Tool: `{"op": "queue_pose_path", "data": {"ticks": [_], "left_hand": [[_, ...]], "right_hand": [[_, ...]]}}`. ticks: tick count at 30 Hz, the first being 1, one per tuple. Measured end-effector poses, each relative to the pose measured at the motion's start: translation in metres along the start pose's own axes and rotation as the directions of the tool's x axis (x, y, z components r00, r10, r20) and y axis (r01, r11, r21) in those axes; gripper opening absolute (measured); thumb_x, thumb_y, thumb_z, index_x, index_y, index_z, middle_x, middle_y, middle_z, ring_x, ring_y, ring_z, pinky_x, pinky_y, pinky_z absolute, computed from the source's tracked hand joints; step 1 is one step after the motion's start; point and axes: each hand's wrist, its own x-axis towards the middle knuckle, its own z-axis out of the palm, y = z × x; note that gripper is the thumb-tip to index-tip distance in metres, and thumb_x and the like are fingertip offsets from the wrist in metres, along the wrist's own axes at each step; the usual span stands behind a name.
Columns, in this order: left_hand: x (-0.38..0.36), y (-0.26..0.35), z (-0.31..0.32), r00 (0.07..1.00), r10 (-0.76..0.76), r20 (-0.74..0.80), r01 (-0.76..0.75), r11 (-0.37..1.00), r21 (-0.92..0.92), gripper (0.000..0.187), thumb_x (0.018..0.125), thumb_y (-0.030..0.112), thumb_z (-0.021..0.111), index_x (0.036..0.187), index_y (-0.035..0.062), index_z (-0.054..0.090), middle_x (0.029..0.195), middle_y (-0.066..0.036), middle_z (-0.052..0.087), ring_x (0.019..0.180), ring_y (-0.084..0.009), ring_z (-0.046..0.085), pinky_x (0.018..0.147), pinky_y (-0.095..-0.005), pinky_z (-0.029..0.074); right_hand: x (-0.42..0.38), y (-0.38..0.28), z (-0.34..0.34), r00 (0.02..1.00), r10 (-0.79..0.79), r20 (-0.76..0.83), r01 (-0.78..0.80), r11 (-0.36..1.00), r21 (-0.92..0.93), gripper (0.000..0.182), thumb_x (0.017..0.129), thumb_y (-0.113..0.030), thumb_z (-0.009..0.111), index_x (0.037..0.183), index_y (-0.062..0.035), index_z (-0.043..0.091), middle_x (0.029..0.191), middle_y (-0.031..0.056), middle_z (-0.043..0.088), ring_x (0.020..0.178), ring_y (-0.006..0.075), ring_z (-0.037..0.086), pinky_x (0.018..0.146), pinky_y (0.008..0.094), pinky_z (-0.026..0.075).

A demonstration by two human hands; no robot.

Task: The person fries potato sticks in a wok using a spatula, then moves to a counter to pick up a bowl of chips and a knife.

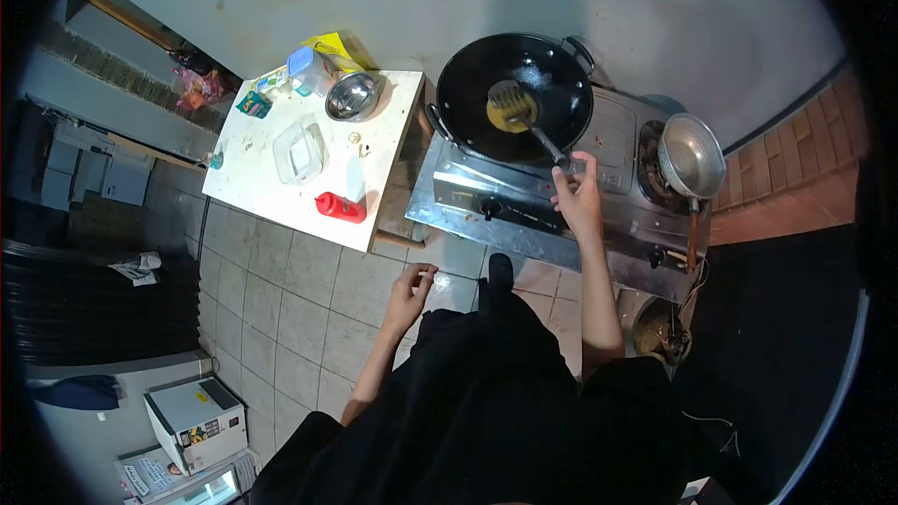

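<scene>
A black wok [468,84] rests on the left side of a steel gas stove [468,189]. Inside it a slotted spatula [510,99] lies over a small yellowish pool of food or liquid [508,120]. The spatula's handle points toward the front right, and its end is at the fingers of my right hand [578,196], with thumb and forefinger around it. My left hand [408,295] hangs over the floor in front of the stove, fingers curled loosely; whether anything is in them is too small to tell.
Left of the stove, a white table [253,154] bears a red bottle [340,208], a clear container [299,153], a steel bowl [353,96] and a blue-lidded tub [304,64]. A saucepan [692,156] sits on the right burner, its handle toward the front edge.
</scene>
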Motion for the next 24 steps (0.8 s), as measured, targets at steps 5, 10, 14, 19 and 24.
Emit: {"op": "queue_pose_path", "data": {"ticks": [5, 10, 14, 19, 24], "left_hand": [[0.048, -0.002, -0.001, 0.998, -0.054, -0.035, 0.050, 0.993, -0.104, 0.021, 0.099, 0.018, 0.056, 0.109, 0.0002, 0.062, 0.095, -0.009, 0.070, 0.081, -0.0135, 0.066, 0.073, -0.0284, 0.052], [0.076, -0.017, 0.003, 0.996, -0.060, 0.073, 0.074, 0.976, -0.203, 0.020, 0.100, 0.017, 0.055, 0.108, 0.0005, 0.062, 0.097, -0.006, 0.068, 0.081, -0.0112, 0.064, 0.074, -0.0262, 0.051], [0.110, -0.009, -0.010, 0.992, -0.021, 0.127, 0.042, 0.985, -0.168, 0.020, 0.100, 0.016, 0.054, 0.107, -0.0005, 0.062, 0.095, -0.006, 0.067, 0.082, -0.0116, 0.064, 0.075, -0.0265, 0.050], [0.144, -0.002, -0.035, 0.983, 0.048, 0.175, -0.018, 0.985, -0.171, 0.019, 0.100, 0.017, 0.054, 0.107, 0.0015, 0.063, 0.090, -0.005, 0.066, 0.080, -0.0111, 0.063, 0.072, -0.0257, 0.048], [0.166, -0.020, -0.062, 0.989, -0.023, 0.147, 0.053, 0.978, -0.204, 0.018, 0.100, 0.018, 0.053, 0.107, 0.0043, 0.063, 0.089, -0.003, 0.065, 0.082, -0.0077, 0.060, 0.071, -0.0243, 0.046]], "right_hand": [[0.036, -0.004, 0.017, 0.998, -0.042, -0.052, 0.032, 0.983, -0.182, 0.033, 0.086, -0.013, 0.069, 0.113, -0.0092, 0.051, 0.072, 0.0125, 0.063, 0.064, 0.0240, 0.063, 0.063, 0.0363, 0.048], [0.050, -0.023, 0.024, 0.995, -0.091, -0.028, 0.072, 0.911, -0.406, 0.024, 0.083, -0.007, 0.067, 0.104, -0.0082, 0.056, 0.073, 0.0174, 0.063, 0.068, 0.0333, 0.065, 0.063, 0.0411, 0.048], [0.059, -0.051, 0.030, 0.995, -0.103, 0.010, 0.087, 0.781, -0.618, 0.024, 0.083, -0.007, 0.063, 0.106, -0.0096, 0.057, 0.080, 0.0204, 0.066, 0.073, 0.0385, 0.066, 0.065, 0.0458, 0.050], [0.101, -0.067, 0.060, 0.980, -0.073, 0.186, 0.197, 0.518, -0.832, 0.028, 0.084, -0.014, 0.059, 0.111, -0.0146, 0.059, 0.089, 0.0222, 0.067, 0.084, 0.0412, 0.066, 0.073, 0.0506, 0.053], [0.115, -0.076, 0.074, 0.958, 0.005, 0.287, 0.259, 0.417, -0.871, 0.032, 0.085, -0.013, 0.057, 0.115, -0.0156, 0.064, 0.090, 0.0202, 0.069, 0.085, 0.0407, 0.067, 0.076, 0.0516, 0.053]]}}
